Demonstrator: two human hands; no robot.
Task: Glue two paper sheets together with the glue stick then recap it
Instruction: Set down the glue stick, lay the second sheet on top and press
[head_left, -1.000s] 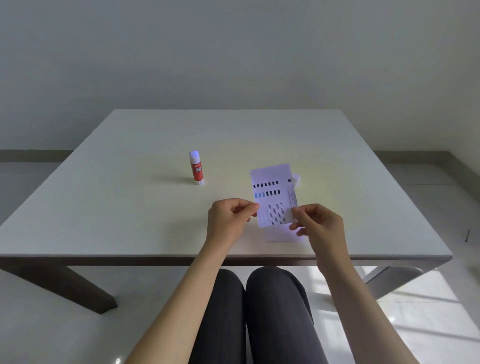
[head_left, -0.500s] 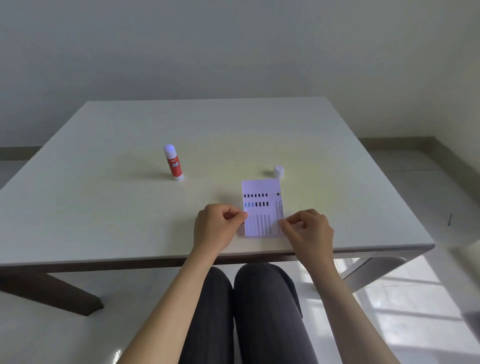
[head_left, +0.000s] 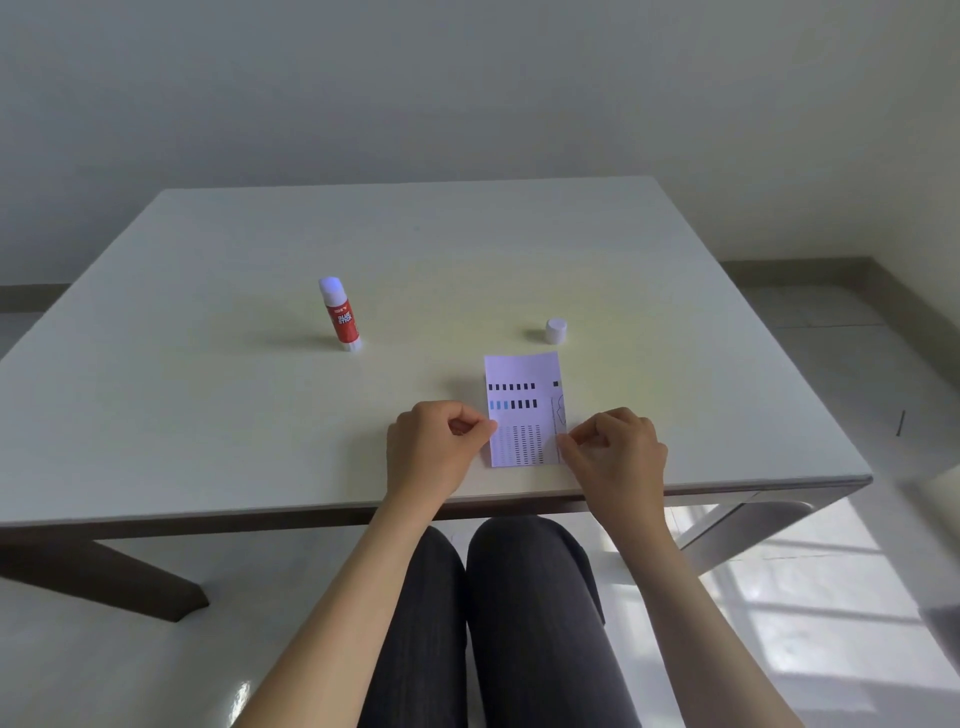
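A printed paper sheet (head_left: 523, 410) lies flat near the front edge of a white desk (head_left: 208, 415). The left hand (head_left: 434, 452) pinches its left edge and the right hand (head_left: 615, 454) pinches its right edge. The uncapped glue stick (head_left: 340, 314) stands upright, well to the left; its cap (head_left: 555, 331) sits just beyond the paper. Uneven pressing could skew or wrinkle the sheets, and open glue may dry.

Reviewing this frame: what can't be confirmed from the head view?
- Second sheet: the printed paper covers it, if it lies beneath.
- Glue between the sheets: hidden.
- Small print on the paper: too fine to read.
- Left hand and right hand fingertips: curled, so pinching or pressing is unclear.
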